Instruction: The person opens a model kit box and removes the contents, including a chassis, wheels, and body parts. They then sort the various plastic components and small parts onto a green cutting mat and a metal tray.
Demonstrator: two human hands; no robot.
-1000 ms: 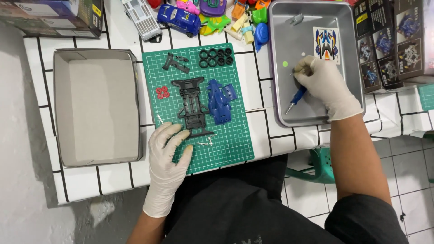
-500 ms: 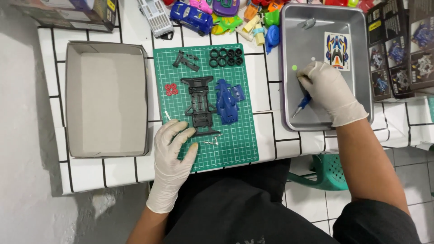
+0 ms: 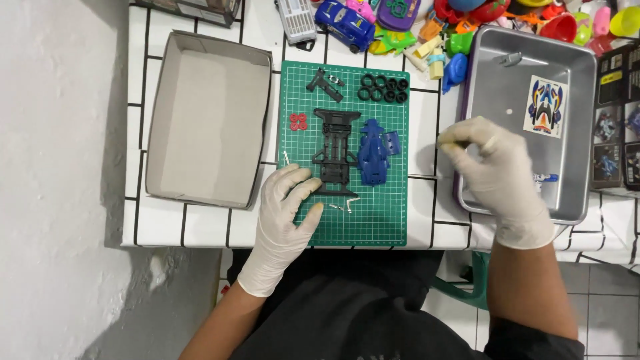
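My left hand (image 3: pixel 283 213) lies flat on the lower left of a green cutting mat (image 3: pixel 393 220), fingers apart, holding nothing, just below a black toy-car chassis (image 3: pixel 335 152). A blue car body (image 3: pixel 373 155) lies beside the chassis. Small metal pieces (image 3: pixel 343 205) sit by my left fingertips. My right hand (image 3: pixel 497 173) hovers over the left rim of a metal tray (image 3: pixel 573 80), thumb and fingers pinched together; I cannot make out anything between them. A blue-handled tool (image 3: pixel 545 178) lies in the tray, partly hidden behind that hand.
Black tyres (image 3: pixel 383 88), red hubs (image 3: pixel 298 121) and a black part (image 3: pixel 325 83) lie on the mat. A sticker sheet (image 3: pixel 545 105) is in the tray. An open cardboard box (image 3: pixel 207 120) stands left; toys (image 3: pixel 347 17) crowd the back; packages (image 3: pixel 617 127) stand right.
My right hand has let go of the blue tool, which now lies in the tray, and has lifted left toward the tray rim with fingers pinched. The left hand stayed on the mat.
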